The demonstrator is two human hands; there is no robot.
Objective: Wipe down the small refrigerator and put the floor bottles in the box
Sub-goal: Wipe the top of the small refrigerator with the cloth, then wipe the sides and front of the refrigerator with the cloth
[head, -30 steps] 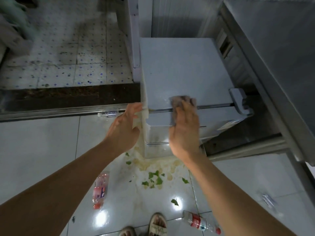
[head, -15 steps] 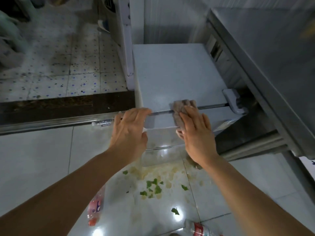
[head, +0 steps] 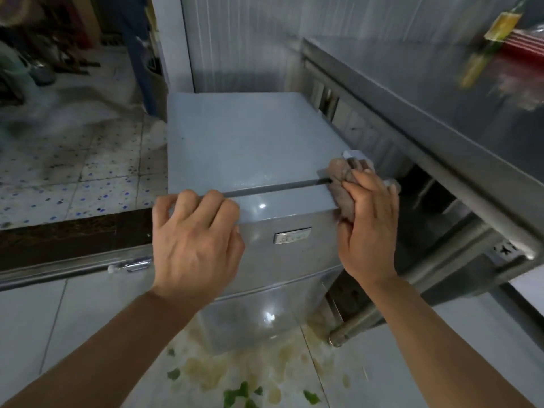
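I see my left hand [head: 197, 245] draped over the front left corner of the small refrigerator [head: 250, 148], palm down, forearm reaching up from the lower left. Its fingers [head: 188, 201] are curled over the top edge of the door, tips at the dark seam that runs across the top, so they grip the edge and hold nothing else. My right hand [head: 368, 228] sits at the front right corner, forearm coming in from the lower right, the back of the hand facing me. Its fingers [head: 365, 184] are bent round a wadded brownish-grey cloth [head: 341, 178] and press it against the corner, right where the seam ends; part of the cloth pokes out above and left of the knuckles.

The refrigerator stands on the floor, tucked just beside a stainless steel table [head: 426, 92] on my right, its back towards a pale ribbed wall. It is pale blue-grey and glossy, with bright light spots on the door top and on the lower door. A small silver badge [head: 292, 235] sits on the door front between my two hands; I cannot read it. On the white floor tiles [head: 88, 319] at the refrigerator's base lie a yellowish spill [head: 206, 369] and green leaf scraps [head: 240, 391].
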